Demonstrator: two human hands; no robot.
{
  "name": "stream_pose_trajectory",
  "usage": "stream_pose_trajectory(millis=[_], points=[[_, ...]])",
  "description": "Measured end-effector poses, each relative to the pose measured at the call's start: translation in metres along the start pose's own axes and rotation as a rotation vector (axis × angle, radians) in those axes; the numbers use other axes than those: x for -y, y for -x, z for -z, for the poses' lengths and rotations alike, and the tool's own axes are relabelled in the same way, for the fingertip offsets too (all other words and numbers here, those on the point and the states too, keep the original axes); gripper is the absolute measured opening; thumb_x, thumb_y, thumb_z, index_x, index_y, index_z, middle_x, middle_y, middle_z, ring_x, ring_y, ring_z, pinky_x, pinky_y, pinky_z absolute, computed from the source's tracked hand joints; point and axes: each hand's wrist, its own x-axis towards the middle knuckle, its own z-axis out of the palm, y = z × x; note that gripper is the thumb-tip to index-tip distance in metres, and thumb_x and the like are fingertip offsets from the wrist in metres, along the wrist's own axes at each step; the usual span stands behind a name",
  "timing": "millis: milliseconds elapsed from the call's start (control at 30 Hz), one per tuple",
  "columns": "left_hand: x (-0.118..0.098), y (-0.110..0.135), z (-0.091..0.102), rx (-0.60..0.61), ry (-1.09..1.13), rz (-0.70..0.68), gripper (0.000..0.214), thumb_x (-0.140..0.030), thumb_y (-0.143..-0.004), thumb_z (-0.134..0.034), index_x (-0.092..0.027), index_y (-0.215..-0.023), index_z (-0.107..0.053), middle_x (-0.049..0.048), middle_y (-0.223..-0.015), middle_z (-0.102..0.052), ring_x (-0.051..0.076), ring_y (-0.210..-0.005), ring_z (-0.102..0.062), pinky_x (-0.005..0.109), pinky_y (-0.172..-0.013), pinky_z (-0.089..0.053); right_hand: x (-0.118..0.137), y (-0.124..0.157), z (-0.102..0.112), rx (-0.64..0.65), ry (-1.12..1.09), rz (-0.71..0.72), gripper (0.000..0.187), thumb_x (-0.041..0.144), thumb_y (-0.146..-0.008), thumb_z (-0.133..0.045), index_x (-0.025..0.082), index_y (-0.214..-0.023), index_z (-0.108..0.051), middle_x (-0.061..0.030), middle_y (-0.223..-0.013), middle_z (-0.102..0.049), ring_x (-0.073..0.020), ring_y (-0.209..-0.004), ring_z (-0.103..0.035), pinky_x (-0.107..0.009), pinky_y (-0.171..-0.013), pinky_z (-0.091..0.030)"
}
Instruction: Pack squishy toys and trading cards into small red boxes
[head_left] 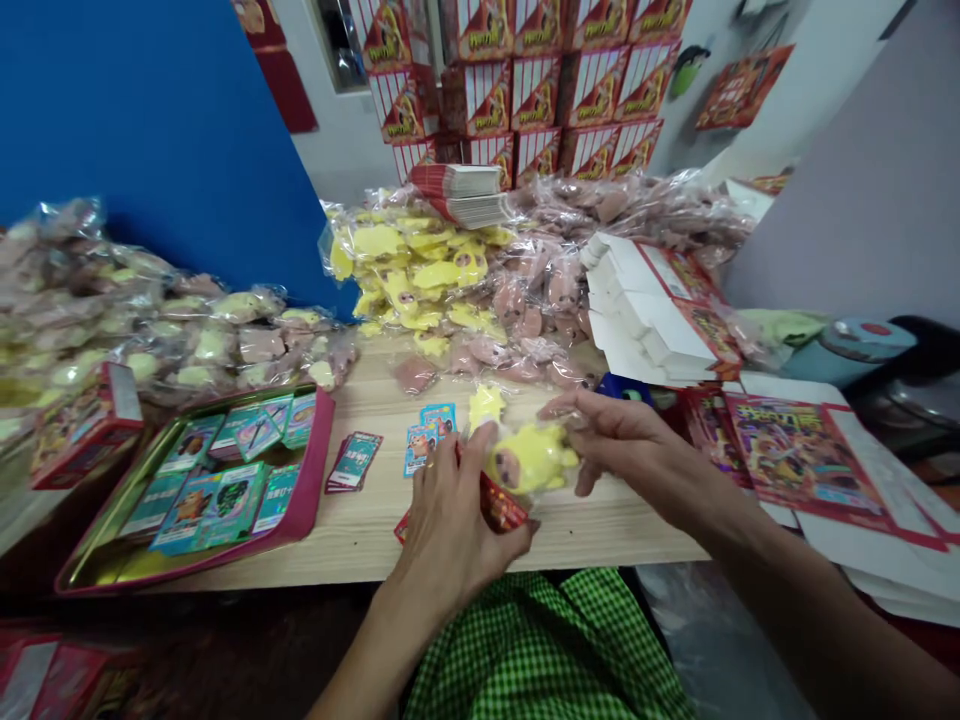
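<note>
My left hand (450, 510) is curled around a small red box (501, 505) above the front of the wooden table (360, 525). A yellow soft toy in clear wrap (531, 458) sits at the box's mouth, and my right hand (626, 450) pinches that toy from the right. A few loose picture cards (429, 435) lie on the table just beyond my left hand.
A pink-rimmed tray (304, 505) of teal cards sits at the left, a small card stack (354, 460) beside it. Bags of yellow toys (416, 265) and pink toys (540, 300) are heaped behind. Flat white box blanks (652, 305) and printed sheets (802, 450) lie right; red boxes (525, 90) are stacked at the wall.
</note>
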Motion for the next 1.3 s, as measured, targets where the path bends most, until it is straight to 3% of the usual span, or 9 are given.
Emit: stream_pose_trajectory(millis=[167, 300, 400, 633, 767, 867, 1000, 1167, 1300], points=[[0.006, -0.026, -0.021, -0.026, 0.302, 0.149, 0.114, -0.053, -0.048, -0.097, -0.022, -0.147, -0.049, 0.0238, -0.154, -0.047, 0.053, -0.148, -0.034, 0.076, -0.117, -0.027, 0.002, 0.000, 0.027, -0.348, -0.097, 0.080, 0.024, 0.028, -0.069, -0.081, 0.019, -0.090, -0.075, -0.0052, -0.085, -0.072, -0.0159, -0.068, -0.064, -0.021, -0.052, -0.054], [-0.008, -0.034, -0.017, 0.069, 1.073, 0.382, 0.078, -0.061, -0.076, -0.079, -0.020, -0.138, -0.058, 0.0208, -0.137, -0.065, 0.035, -0.124, -0.065, 0.052, -0.101, -0.056, -0.006, 0.011, 0.028, -0.260, -0.243, 0.049, 0.031, 0.030, -0.071, -0.083, 0.020, -0.099, -0.076, -0.0055, -0.086, -0.073, -0.0165, -0.064, -0.064, -0.027, -0.052, -0.056], [-0.015, -0.033, -0.012, 0.103, 1.318, 0.554, 0.053, -0.052, -0.078, -0.081, -0.016, -0.115, -0.071, 0.0121, -0.101, -0.077, 0.022, -0.084, -0.074, 0.034, -0.072, -0.062, -0.021, 0.015, 0.022, -0.201, -0.215, 0.008, 0.029, 0.031, -0.073, -0.085, 0.019, -0.098, -0.075, -0.0041, -0.081, -0.071, -0.0159, -0.063, -0.064, -0.026, -0.052, -0.056], [-0.013, -0.020, -0.015, -0.178, 0.886, 0.468, 0.041, -0.057, -0.089, -0.068, -0.019, -0.103, -0.077, -0.0019, -0.065, -0.068, 0.009, -0.041, -0.052, 0.021, -0.038, -0.046, -0.042, 0.013, 0.020, -0.207, -0.092, -0.029, 0.027, 0.038, -0.075, -0.082, 0.016, -0.086, -0.072, -0.0014, -0.066, -0.067, -0.0104, -0.052, -0.057, -0.020, -0.047, -0.049], [-0.011, -0.018, -0.017, -0.310, 0.620, 0.290, 0.032, -0.045, -0.098, -0.056, -0.022, -0.104, -0.077, 0.0026, -0.092, -0.079, 0.014, -0.071, -0.072, 0.023, -0.062, -0.059, -0.043, 0.013, 0.006, -0.146, -0.184, -0.192, 0.043, 0.045, -0.071, -0.088, 0.019, -0.100, -0.069, -0.0063, -0.094, -0.072, -0.0193, -0.080, -0.070, -0.026, -0.057, -0.060], [-0.004, -0.016, -0.012, -0.327, 0.467, 0.229, 0.031, -0.041, -0.101, -0.052, -0.023, -0.108, -0.075, 0.0029, -0.097, -0.080, 0.015, -0.079, -0.073, 0.024, -0.068, -0.058, -0.046, 0.011, 0.007, -0.182, -0.272, -0.250, 0.049, 0.046, -0.063, -0.093, 0.019, -0.096, -0.068, -0.0032, -0.080, -0.068, -0.0168, -0.065, -0.066, -0.021, -0.043, -0.053], [0.012, -0.009, -0.003, -0.266, 0.244, 0.335, 0.046, -0.048, -0.099, -0.051, -0.019, -0.133, -0.059, 0.0015, -0.080, -0.073, 0.017, -0.065, -0.067, 0.029, -0.062, -0.053, -0.047, 0.009, 0.031, -0.402, -0.253, -0.121, 0.045, 0.040, -0.058, -0.096, 0.018, -0.089, -0.072, -0.0015, -0.076, -0.068, -0.0123, -0.057, -0.060, -0.019, -0.042, -0.051], [0.019, 0.004, -0.015, 0.101, -0.167, 0.275, 0.099, -0.047, -0.066, -0.083, -0.018, -0.150, -0.039, 0.0189, -0.141, -0.058, 0.043, -0.131, -0.052, 0.060, -0.105, -0.044, -0.039, 0.004, 0.049, -0.454, -0.219, -0.056, 0.044, 0.039, -0.058, -0.097, 0.019, -0.090, -0.073, -0.0023, -0.076, -0.070, -0.0142, -0.058, -0.063, -0.021, -0.045, -0.055], [0.018, 0.010, -0.022, 0.035, -0.189, 0.309, 0.103, -0.034, -0.068, -0.077, -0.018, -0.155, -0.024, 0.0196, -0.143, -0.049, 0.042, -0.138, -0.045, 0.064, -0.113, -0.035, -0.032, -0.003, 0.039, -0.386, -0.193, -0.045, 0.045, 0.042, -0.057, -0.097, 0.019, -0.088, -0.072, -0.0023, -0.074, -0.070, -0.0154, -0.058, -0.066, -0.021, -0.043, -0.054]])
